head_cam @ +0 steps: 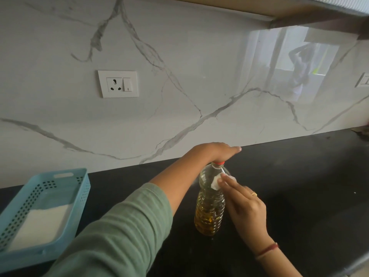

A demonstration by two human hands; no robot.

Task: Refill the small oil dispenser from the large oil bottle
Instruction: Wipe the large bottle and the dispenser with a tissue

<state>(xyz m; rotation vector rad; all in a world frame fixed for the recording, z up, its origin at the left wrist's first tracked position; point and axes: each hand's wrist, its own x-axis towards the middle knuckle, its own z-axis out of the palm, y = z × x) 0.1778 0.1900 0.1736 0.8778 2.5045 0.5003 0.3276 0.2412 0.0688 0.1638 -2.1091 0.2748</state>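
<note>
The large oil bottle (210,204) stands upright on the black counter (299,186), clear ribbed plastic with a red cap (219,163) and yellow oil in its lower part. My left hand (216,151) lies on top of the cap, palm down, fingers stretched out to the right. My right hand (244,204) presses a small white tissue (215,181) against the bottle's shoulder with straight fingers. The small oil dispenser is not in view.
A light blue perforated basket (65,174) with a white folded cloth inside sits at the left on the counter. The marble backsplash carries a white socket plate (118,83). A cabinet underside runs along the top right.
</note>
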